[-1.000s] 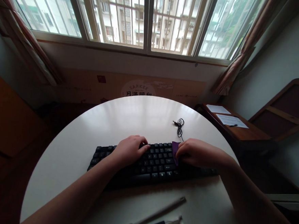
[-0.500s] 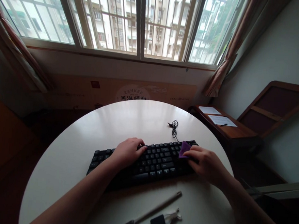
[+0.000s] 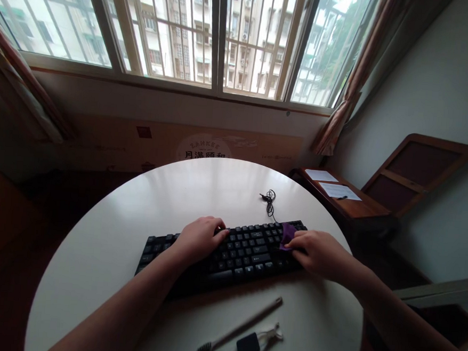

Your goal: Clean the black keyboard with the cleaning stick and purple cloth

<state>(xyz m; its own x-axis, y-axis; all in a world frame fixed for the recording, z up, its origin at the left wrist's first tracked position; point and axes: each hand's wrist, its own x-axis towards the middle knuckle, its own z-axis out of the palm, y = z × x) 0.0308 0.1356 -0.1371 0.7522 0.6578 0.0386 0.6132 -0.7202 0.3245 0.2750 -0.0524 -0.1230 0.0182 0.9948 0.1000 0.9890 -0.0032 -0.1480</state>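
A black keyboard (image 3: 228, 252) lies slightly slanted across the round white table (image 3: 168, 192). My left hand (image 3: 201, 238) rests over its left-middle part, fingers curled over the far edge and thumb on the keys, gripping it. That hand and forearm cover many of the left keys. In my right hand (image 3: 312, 250) a small purple cloth (image 3: 287, 235) is pinched, pressed against the keys near the keyboard's right end. The fingertips are partly hidden behind the cloth.
Behind the keyboard lies its coiled cable (image 3: 270, 202). Near me are a grey-handled brush (image 3: 243, 323) and a dark square piece (image 3: 248, 346) with pale wires or loops. Papers (image 3: 339, 191) and a pen (image 3: 342, 197) lie on a wooden chair (image 3: 365, 210) to the right.
My right hand and the purple cloth have shifted very slightly on the right keys. The left hand keeps its place on the keyboard. The camera view has turned a little.
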